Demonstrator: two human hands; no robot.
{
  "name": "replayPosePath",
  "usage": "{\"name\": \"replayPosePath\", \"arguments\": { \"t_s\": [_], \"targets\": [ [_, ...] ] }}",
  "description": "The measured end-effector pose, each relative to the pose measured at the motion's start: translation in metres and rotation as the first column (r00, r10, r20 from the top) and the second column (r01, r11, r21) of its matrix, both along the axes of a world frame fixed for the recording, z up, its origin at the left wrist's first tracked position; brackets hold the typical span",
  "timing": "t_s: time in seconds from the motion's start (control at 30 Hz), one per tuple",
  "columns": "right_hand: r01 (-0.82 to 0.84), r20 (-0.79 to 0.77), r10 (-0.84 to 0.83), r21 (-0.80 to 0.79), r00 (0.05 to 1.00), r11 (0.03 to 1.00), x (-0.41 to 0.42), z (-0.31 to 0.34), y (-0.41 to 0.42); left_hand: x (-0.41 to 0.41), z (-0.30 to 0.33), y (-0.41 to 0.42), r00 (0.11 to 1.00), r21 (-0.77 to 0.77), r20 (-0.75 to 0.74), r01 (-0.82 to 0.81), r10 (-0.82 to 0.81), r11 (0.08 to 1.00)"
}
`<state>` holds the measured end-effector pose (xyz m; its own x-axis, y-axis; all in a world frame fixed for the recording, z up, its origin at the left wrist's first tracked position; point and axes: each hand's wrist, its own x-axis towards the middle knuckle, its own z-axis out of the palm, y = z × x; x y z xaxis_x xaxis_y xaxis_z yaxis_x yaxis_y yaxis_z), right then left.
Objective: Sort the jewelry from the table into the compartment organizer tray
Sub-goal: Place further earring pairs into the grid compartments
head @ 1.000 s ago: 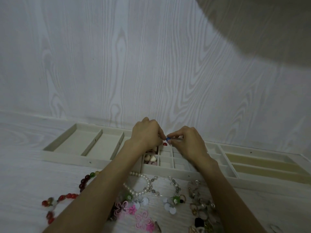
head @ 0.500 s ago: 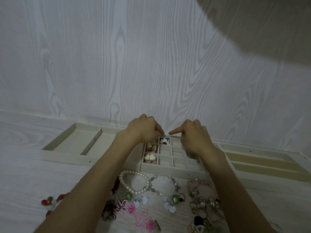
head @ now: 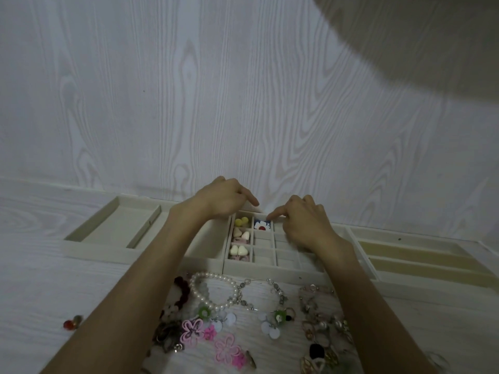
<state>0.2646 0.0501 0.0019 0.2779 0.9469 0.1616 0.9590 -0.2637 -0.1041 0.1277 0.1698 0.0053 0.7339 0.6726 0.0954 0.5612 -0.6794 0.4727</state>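
pale wood-grain wall [head: 162,90], dim light

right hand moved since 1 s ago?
Yes. The right hand has drawn back rightward from the left hand, leaving the blue-and-white flower piece in the organizer tray.
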Motion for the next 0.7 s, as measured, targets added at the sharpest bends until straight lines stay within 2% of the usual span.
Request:
{"name": "replayPosePath", "arguments": {
  "t_s": [0.1,0.23,0.37,0.53,0.7],
  "targets": [
    [-0.002,-0.024,0.001,-0.025,1.000,1.000,0.000,-0.002,-0.001,0.000,0.001,-0.001,1.000,0.004,-0.005,0.003,-0.003,1.000],
    [-0.010,-0.035,0.011,0.027,0.999,1.000,0.001,-0.001,-0.001,0.002,-0.001,-0.007,0.991,0.024,-0.126,0.038,-0.034,0.999],
    [-0.022,-0.081,0.034,0.145,0.996,0.989,-0.001,0.005,0.001,-0.017,0.007,-0.001,0.993,0.041,-0.073,-0.092,0.095,0.995],
    [-0.100,-0.035,0.100,0.018,0.994,0.995,-0.016,-0.004,0.009,-0.017,0.012,-0.016,0.975,0.082,-0.185,-0.111,0.124,0.990],
    [-0.137,0.010,0.138,-0.072,0.990,0.988,-0.024,-0.013,0.009,-0.017,0.016,-0.018,0.964,0.133,-0.210,-0.135,0.161,0.982]
  ]
}}
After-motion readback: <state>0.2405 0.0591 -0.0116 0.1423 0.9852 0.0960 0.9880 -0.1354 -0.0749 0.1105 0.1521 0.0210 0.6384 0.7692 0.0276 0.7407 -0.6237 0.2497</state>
